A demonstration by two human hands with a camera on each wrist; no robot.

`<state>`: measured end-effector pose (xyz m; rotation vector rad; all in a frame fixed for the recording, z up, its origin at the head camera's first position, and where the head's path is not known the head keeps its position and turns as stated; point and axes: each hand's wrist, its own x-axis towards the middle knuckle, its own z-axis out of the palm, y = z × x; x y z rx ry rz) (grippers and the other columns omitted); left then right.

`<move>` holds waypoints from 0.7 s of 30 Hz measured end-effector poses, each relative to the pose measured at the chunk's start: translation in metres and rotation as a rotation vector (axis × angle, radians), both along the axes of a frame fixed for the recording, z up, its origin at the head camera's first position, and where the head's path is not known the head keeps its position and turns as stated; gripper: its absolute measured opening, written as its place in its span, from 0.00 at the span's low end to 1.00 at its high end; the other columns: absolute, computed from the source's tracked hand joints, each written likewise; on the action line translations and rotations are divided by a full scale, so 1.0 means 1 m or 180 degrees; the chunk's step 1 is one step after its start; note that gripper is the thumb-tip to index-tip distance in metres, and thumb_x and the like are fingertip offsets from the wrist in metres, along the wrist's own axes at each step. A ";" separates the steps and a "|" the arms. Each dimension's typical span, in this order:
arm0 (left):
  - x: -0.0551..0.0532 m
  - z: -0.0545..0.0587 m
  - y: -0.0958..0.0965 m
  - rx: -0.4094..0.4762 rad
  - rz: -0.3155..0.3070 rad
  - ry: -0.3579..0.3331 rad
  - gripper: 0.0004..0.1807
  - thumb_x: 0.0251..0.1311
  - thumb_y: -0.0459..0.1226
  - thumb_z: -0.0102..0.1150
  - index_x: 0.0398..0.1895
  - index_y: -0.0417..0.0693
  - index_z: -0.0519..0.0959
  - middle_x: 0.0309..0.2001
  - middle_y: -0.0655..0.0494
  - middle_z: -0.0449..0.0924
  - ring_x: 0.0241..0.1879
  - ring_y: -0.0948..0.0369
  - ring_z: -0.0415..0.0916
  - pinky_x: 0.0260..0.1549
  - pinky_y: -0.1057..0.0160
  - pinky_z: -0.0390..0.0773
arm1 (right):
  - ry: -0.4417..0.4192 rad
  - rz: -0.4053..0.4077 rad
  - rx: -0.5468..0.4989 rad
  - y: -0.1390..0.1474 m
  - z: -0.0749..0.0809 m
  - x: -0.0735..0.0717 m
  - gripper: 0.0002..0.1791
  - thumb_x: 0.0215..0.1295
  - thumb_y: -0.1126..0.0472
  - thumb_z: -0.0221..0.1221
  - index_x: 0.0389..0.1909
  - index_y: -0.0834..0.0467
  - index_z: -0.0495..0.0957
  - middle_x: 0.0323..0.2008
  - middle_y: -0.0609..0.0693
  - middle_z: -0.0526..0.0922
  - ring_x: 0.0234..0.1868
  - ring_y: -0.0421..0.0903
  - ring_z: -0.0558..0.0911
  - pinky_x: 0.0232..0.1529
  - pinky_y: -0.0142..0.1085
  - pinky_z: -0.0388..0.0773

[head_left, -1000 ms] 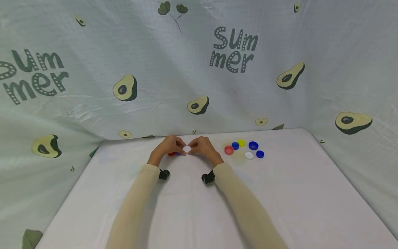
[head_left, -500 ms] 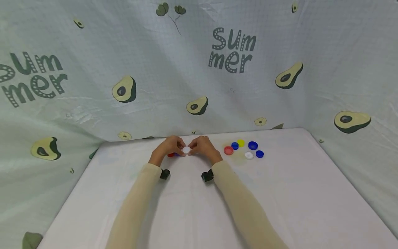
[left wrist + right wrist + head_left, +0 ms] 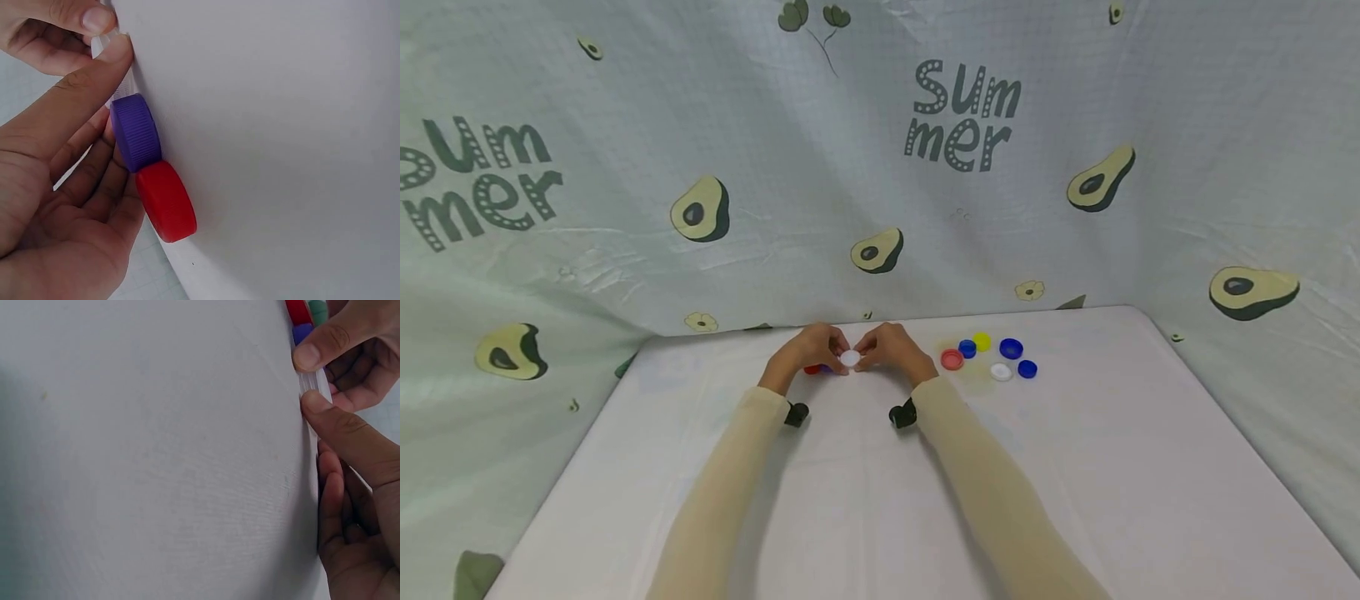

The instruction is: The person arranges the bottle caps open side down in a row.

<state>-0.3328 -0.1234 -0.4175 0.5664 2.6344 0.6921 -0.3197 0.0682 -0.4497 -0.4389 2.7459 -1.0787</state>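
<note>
Both hands meet around a white bottle cap (image 3: 850, 358) near the far side of the table. My left hand (image 3: 807, 352) pinches its left side with thumb and fingers, and my right hand (image 3: 895, 352) pinches the right side. In the right wrist view the ridged rim of the white cap (image 3: 310, 381) shows between the two thumbs. A purple cap (image 3: 135, 132) touches the white one in the left wrist view, and a red cap (image 3: 166, 201) touches the purple one, forming a row. The left hand partly covers this row in the head view.
To the right lie a light red cap (image 3: 952, 359), a yellow cap (image 3: 982, 342), a white cap (image 3: 1001, 372) and several blue caps (image 3: 1011, 348). A green thing (image 3: 318, 311) shows behind the red cap in the right wrist view. Printed cloth (image 3: 790, 208) hangs behind the table (image 3: 857, 517).
</note>
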 end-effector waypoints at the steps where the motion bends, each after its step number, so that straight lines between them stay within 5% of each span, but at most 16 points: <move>1: 0.000 -0.001 -0.001 0.0014 -0.0006 0.0019 0.19 0.52 0.36 0.79 0.45 0.41 0.83 0.41 0.50 0.83 0.43 0.56 0.77 0.53 0.56 0.79 | -0.0003 -0.0001 -0.0010 0.000 -0.001 0.000 0.16 0.53 0.59 0.77 0.43 0.57 0.90 0.34 0.45 0.88 0.36 0.38 0.77 0.41 0.28 0.76; 21: 0.003 -0.010 -0.007 0.0423 0.0100 0.0110 0.19 0.51 0.40 0.80 0.45 0.41 0.88 0.43 0.51 0.88 0.44 0.56 0.80 0.50 0.55 0.80 | -0.0202 -0.0110 -0.0057 0.001 0.000 0.002 0.16 0.55 0.59 0.77 0.45 0.55 0.90 0.35 0.45 0.88 0.39 0.40 0.78 0.46 0.31 0.78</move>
